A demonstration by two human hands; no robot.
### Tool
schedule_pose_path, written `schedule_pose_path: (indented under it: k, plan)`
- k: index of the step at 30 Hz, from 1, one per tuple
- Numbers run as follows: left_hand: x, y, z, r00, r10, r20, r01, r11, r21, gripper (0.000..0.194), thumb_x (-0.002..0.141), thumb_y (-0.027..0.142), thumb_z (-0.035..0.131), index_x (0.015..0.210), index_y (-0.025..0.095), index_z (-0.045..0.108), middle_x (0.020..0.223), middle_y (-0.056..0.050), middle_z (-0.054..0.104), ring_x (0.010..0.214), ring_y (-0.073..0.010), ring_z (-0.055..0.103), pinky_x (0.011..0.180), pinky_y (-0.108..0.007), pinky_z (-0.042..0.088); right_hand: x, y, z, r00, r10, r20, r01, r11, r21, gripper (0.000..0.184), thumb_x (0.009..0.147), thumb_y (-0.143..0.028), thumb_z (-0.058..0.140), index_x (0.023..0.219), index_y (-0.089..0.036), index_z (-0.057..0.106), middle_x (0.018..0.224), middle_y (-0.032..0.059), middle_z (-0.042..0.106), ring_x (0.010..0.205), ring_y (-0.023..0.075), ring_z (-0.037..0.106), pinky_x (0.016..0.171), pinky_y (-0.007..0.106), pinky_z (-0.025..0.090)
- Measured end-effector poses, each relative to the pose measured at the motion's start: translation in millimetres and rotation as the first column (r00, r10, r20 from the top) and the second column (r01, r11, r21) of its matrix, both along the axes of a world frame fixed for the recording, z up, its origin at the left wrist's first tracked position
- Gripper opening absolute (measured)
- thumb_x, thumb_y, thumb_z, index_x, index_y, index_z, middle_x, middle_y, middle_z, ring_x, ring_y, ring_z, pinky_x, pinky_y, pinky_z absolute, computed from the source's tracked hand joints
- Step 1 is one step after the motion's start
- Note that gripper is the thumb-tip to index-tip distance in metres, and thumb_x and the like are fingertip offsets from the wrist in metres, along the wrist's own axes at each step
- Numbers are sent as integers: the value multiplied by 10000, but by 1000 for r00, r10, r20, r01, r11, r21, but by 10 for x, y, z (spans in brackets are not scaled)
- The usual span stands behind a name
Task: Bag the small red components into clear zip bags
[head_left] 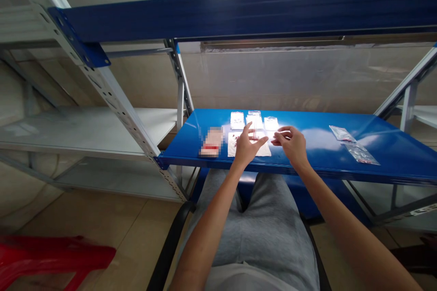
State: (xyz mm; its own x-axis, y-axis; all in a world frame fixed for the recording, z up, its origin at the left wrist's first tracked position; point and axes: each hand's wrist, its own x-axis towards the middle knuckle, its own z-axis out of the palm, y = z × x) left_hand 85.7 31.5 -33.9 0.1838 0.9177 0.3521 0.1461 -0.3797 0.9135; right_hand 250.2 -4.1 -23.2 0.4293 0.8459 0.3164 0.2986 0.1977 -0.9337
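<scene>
Above a white sheet (262, 150) on the blue shelf, my left hand (246, 148) is open, its thumb and fingers spread apart. Small dark red bits (235, 137) lie on the sheet beside that hand. A thin reddish line shows near its fingers, too fine to identify. My right hand (292, 145) hovers just right of the sheet with thumb and fingertips pinched together; whatever they hold is too small to make out. Behind the hands lie small white packets, one on the left (237, 120) and one on the right (271, 123), with others between them.
A blurred-out pinkish item (212, 142) lies on the left of the blue shelf (307, 163). Two clear plastic bags (362, 153) rest at the right. A blue beam (239, 16) crosses overhead, and a metal upright (119, 100) stands at the left. A red stool (51, 257) is on the floor.
</scene>
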Motion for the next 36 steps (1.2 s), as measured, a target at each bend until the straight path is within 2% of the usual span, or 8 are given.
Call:
schedule_pose_path:
  k: [4,6,9,17,20,24,28,36]
  plan:
    - [-144,152,6,955,14,-298,67,964,258,892,746,304,883,1523,276,444,1477,-146,538,1191,-282,639,1016,-426,529,104,36,188,950,38,310,-17,997,-72,171,888,-335,661,957,-182,633,759,48,752,611,197,750,638,277,565]
    - [-166,233,3,913,20,-408,113,948,299,879,757,237,870,1525,257,444,1475,-151,540,1314,-303,566,1079,-431,492,144,70,266,887,86,454,-37,993,-116,95,910,-252,624,969,-179,640,751,40,753,606,181,742,647,262,540]
    - [-126,306,-44,849,58,-526,128,942,311,854,759,235,861,1510,214,455,1414,-161,587,1341,-324,540,1080,-455,485,181,147,341,760,154,631,-62,984,-166,112,931,-180,584,1017,-172,655,741,35,749,611,171,728,651,254,508]
    - [63,185,-268,738,289,-610,-15,911,413,779,772,366,845,1430,126,503,1233,-180,672,1165,-352,606,1015,-482,472,109,400,383,342,216,914,-74,976,-203,234,940,-103,549,1126,-133,687,956,145,775,895,266,734,723,288,479]
    - [106,130,-313,711,346,-612,-87,907,412,803,767,366,847,1438,106,490,1209,-197,682,1164,-358,599,1025,-479,454,75,449,367,267,235,935,-82,972,-220,245,957,-105,528,1145,-132,683,1026,165,767,916,273,730,714,289,475]
    - [137,103,-331,695,389,-604,-140,898,418,784,783,396,829,1434,108,499,1195,-202,696,1186,-385,585,1034,-513,439,65,494,351,249,254,935,-97,967,-236,219,965,-127,543,1135,-141,680,1035,167,765,916,276,729,711,293,479]
    - [145,103,-320,689,386,-613,-141,902,408,766,797,397,817,1439,127,499,1183,-201,704,1205,-397,580,1032,-534,432,51,490,391,273,250,929,-91,968,-234,216,961,-170,595,1163,-161,671,1001,149,773,924,280,733,709,292,487]
    - [137,95,-309,695,390,-604,-148,900,411,760,803,398,813,1446,142,500,1148,-181,720,1173,-379,600,1021,-501,439,64,369,573,546,366,753,-180,930,-321,149,946,-249,662,1074,-174,674,861,68,792,633,178,727,599,244,471]
